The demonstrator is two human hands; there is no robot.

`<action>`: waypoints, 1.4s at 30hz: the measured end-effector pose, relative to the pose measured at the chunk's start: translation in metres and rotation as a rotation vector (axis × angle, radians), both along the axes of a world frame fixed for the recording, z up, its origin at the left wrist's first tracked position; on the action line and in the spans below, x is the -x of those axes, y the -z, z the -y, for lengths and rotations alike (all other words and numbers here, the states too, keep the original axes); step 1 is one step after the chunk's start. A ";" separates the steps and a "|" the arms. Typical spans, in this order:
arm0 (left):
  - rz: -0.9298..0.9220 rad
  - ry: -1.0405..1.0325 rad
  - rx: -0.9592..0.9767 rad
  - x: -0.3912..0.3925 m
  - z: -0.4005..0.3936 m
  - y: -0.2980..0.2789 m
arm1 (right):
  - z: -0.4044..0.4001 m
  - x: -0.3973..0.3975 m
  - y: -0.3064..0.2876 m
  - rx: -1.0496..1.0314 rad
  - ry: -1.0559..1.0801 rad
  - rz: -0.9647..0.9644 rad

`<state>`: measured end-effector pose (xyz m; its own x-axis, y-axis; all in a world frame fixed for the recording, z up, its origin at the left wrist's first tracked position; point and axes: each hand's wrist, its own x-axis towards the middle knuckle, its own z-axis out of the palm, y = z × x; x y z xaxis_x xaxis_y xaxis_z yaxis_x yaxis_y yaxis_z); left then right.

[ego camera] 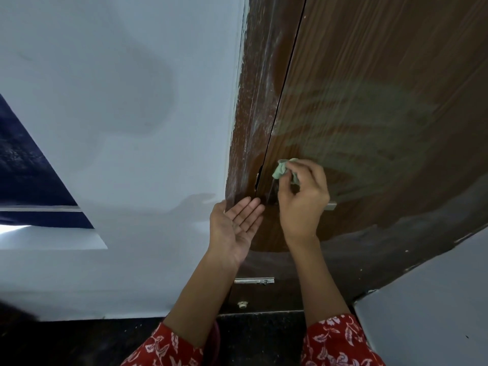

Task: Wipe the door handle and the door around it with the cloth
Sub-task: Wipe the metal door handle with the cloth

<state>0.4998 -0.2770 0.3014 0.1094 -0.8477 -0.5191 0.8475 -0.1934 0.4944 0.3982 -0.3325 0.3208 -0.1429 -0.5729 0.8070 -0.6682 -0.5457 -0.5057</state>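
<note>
A brown wood-grain door [375,75] fills the upper right, with pale wet wipe streaks above the handle. My right hand [303,199] pinches a small bunched pale green cloth [282,169] against the door just above the handle. The metal door handle [331,206] is mostly hidden behind that hand; only its right end shows. My left hand [236,227] is held open, palm up, fingers together, close to the door's edge and frame below the cloth, holding nothing.
The brown door frame [250,114] with white paint smears stands left of the door gap. A white wall [118,101] lies further left, and a dark blue window opening [31,180] at far left. A metal latch bolt [254,281] sits low on the door. Dark floor below.
</note>
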 end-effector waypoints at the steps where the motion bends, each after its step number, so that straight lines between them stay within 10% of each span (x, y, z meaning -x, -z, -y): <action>1: 0.003 -0.001 -0.001 0.000 0.001 0.000 | -0.002 -0.001 0.003 0.012 -0.013 -0.061; 10: 0.028 0.010 -0.008 -0.001 0.004 0.004 | -0.011 -0.002 0.007 -0.076 0.078 0.036; 27: 0.083 -0.028 -0.080 -0.009 0.007 0.016 | -0.036 -0.046 0.046 -0.323 0.261 -0.725; 42: 0.195 -0.119 -0.035 -0.012 0.008 0.016 | -0.034 -0.043 0.089 -0.432 -0.071 -0.388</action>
<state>0.5113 -0.2846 0.2859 0.3089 -0.8047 -0.5070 0.7544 -0.1173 0.6458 0.4415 -0.2982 0.2322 0.1672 -0.8592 0.4834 -0.8180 -0.3946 -0.4184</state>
